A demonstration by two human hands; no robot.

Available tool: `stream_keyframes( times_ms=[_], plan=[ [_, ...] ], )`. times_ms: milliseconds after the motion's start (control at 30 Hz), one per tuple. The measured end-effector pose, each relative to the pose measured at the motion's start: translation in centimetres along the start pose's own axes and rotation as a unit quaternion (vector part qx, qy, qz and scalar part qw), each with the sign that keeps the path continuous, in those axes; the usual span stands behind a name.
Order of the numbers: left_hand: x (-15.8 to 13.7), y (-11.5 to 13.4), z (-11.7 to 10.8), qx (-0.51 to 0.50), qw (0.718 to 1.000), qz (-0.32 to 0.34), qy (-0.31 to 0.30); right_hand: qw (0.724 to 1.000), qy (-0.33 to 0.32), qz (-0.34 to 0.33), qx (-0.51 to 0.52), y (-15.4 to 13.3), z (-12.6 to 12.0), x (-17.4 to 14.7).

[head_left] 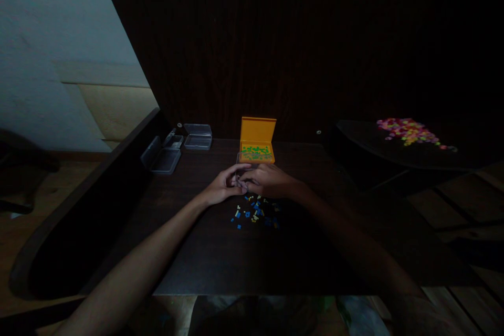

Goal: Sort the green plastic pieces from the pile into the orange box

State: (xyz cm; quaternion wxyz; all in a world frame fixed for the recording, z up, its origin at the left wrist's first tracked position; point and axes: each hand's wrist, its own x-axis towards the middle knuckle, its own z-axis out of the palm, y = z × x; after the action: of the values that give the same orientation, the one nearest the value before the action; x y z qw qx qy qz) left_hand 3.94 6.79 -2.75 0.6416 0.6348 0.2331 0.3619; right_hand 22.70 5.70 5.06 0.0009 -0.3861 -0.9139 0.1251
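My left hand [221,187] is curled round the left side of a small clear plastic box [239,158], held just above the dark table. From the other side my right hand [273,182] reaches over the box, its fingers bent together at the opening; what they grip is hidden. Pale bits show between the two hands, too dim to name. Below them lie scattered small blue and yellow building-block pieces [255,213]. Right behind my hands stands an open orange box [258,130] with many green pieces [256,151] in its tray.
Open clear plastic cases [167,161] stand at the back left of the table [205,268], another clear case [198,140] beside them. A raised dark panel [79,231] borders the left side. At right, a dark stand [362,139] bears a heap of pink, red and yellow bits [411,131].
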Motion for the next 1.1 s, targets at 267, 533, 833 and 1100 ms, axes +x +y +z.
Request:
stream_keyframes(
  times_ms=[267, 533, 833, 1100],
  plan=[
    [0.03, -0.38, -0.13, -0.008, 1.0, -0.012, 0.002, 1.0, 0.018, -0.001, -0.001, 0.58, 0.29, 0.14],
    [0.16, -0.53, -0.11, -0.017, 1.0, -0.02, 0.018, 0.999, 0.047, 0.007, 0.001, 0.5, 0.18, 0.13],
    [0.12, -0.36, -0.04, -0.028, 1.0, -0.007, 0.006, 0.999, 0.031, 0.004, -0.023, 0.32, 0.9, 0.45],
    [0.09, -0.34, -0.05, -0.02, 1.0, -0.017, 0.013, 0.999, 0.028, 0.021, -0.028, 0.6, 0.46, 0.24]
  ],
)
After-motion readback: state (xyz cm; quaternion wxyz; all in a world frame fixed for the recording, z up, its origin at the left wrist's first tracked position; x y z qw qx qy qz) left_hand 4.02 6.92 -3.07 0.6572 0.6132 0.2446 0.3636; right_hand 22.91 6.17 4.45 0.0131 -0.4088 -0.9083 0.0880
